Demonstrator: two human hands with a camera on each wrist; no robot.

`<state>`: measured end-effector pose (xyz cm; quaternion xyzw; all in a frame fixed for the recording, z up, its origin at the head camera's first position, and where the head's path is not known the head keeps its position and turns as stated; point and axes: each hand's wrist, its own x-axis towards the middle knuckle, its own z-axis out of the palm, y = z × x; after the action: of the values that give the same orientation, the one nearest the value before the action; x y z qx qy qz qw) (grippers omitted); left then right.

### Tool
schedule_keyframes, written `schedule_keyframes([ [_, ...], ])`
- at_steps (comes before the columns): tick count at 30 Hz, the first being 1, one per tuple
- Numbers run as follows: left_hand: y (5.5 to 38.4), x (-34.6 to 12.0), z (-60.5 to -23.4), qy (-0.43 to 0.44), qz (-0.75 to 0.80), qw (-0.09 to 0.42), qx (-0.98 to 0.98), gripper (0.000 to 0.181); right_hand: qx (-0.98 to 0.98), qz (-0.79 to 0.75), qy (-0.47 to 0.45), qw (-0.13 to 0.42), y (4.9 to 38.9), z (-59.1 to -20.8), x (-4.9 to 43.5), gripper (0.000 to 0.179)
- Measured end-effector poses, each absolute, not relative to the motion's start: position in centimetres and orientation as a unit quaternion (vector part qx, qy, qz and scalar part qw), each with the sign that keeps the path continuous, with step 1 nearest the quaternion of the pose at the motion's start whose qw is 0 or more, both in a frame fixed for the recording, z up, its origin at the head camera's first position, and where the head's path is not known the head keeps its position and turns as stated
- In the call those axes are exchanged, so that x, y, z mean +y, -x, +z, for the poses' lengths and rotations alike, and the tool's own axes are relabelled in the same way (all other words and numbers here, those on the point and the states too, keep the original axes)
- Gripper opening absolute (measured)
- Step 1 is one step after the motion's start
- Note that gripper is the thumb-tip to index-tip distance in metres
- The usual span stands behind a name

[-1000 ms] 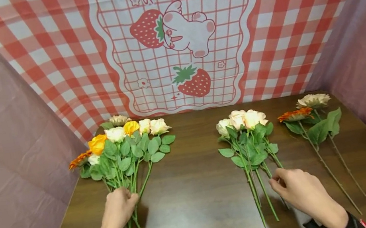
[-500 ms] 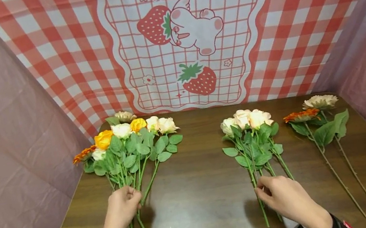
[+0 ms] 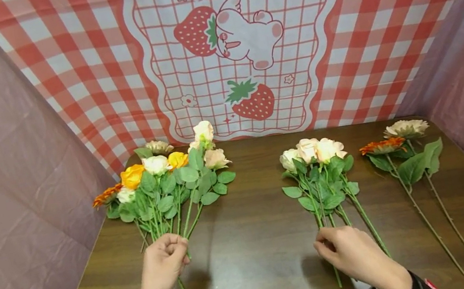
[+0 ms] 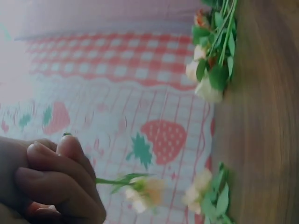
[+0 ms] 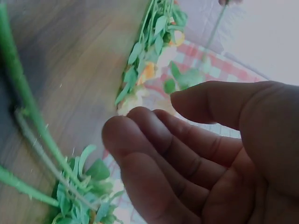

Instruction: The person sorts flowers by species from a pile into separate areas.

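Observation:
In the head view my left hand (image 3: 165,265) pinches the stem of a pale peach rose (image 3: 204,132), whose bloom stands above the left bunch of flowers (image 3: 162,197). The left wrist view shows the curled fingers (image 4: 60,172) with that rose's stem running out beyond them. My right hand (image 3: 349,253) hovers over the stems of the right bunch of roses (image 3: 317,176), which are pale cream and peach. From the right wrist, its fingers (image 5: 145,182) look loosely curved with nothing between them; green stems (image 5: 23,88) lie apart from them.
At the far right of the brown table (image 3: 245,224) lie an orange flower (image 3: 382,146) and a cream flower (image 3: 406,129) with long stems. A checked strawberry cloth (image 3: 111,83) hangs behind; pink-grey drapes (image 3: 25,174) close the sides.
My left hand has taken a peach rose by the stem and raised its bloom above the left bunch. My right hand has moved left over the right bunch's stems.

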<state>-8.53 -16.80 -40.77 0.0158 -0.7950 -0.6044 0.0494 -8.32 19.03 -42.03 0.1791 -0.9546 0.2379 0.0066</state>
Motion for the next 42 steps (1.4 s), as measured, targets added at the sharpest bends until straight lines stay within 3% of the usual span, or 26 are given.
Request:
schedule_keyframes([
  [8, 7.4, -12.4, -41.0, 0.083, -0.637, 0.057, -0.765, 0.008, -0.903, 0.347, -0.252, 0.004, 8.0, -41.6, 16.8, 0.007],
  [11, 6.6, -10.2, -40.5, 0.137, -0.642, 0.043, -0.753, 0.008, -0.876, 0.406, -0.261, -0.012, 7.9, -41.6, 15.6, 0.017],
  [16, 5.3, -7.3, -39.8, 0.226, -0.629, 0.029, -0.744, 0.010, -0.837, 0.487, -0.247, -0.046, 7.4, -41.8, 14.1, 0.031],
  [22, 5.0, -5.1, -40.5, 0.306, -0.589, 0.042, -0.747, 0.013, -0.808, 0.558, -0.184, -0.049, 6.6, -40.8, 13.0, 0.028],
  [31, 6.2, -3.8, -44.9, 0.330, -0.503, -0.014, -0.798, 0.013, -0.799, 0.589, -0.103, -0.070, 7.0, -42.2, 15.1, 0.013],
  [35, 7.0, -5.0, -45.1, 0.320, -0.447, 0.002, -0.835, 0.017, -0.830, 0.548, -0.073, -0.077, 7.4, -42.9, 17.5, 0.018],
  [42, 8.6, -8.5, -44.2, 0.238, -0.410, 0.028, -0.880, 0.009, -0.906, 0.413, -0.027, -0.086, 8.9, -44.0, 22.1, 0.015],
])
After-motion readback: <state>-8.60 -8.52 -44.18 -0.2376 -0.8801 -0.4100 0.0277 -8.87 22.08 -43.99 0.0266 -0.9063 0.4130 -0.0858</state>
